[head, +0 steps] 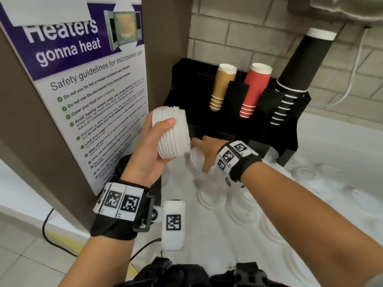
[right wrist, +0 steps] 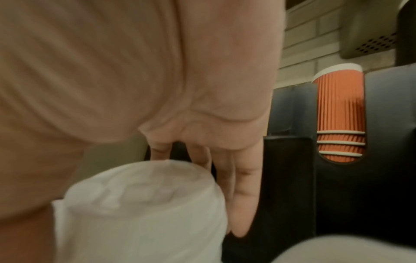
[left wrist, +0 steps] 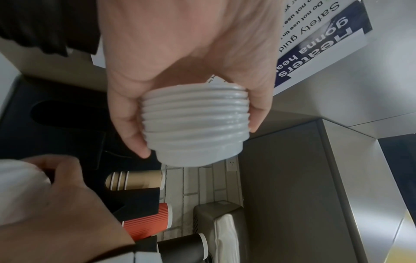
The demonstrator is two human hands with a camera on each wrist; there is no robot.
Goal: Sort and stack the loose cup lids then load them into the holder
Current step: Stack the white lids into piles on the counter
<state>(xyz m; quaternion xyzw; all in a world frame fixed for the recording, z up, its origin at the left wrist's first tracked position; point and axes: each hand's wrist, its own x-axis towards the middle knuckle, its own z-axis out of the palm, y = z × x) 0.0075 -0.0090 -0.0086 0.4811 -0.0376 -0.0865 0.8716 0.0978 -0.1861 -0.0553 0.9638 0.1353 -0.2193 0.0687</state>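
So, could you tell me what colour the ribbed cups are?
Red ribbed cups, white rims; clearest in the head view.

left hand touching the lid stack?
Touching. Left wrist view shows the left hand gripping the lid stack, thumb and fingers pressed on opposite sides.

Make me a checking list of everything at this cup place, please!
Surface: white counter, washed out by glare.
Job's things: stack of lids in the left hand; loose lids on the counter; black holder.
Clutter: tan cups, red cups, black cups in the holder.
Grippers: left hand grips the stack; right hand on a lid, grip unclear.
Cables: black cable on the floor; white cable on the wall.
Surroundings: microwave poster, brick wall.
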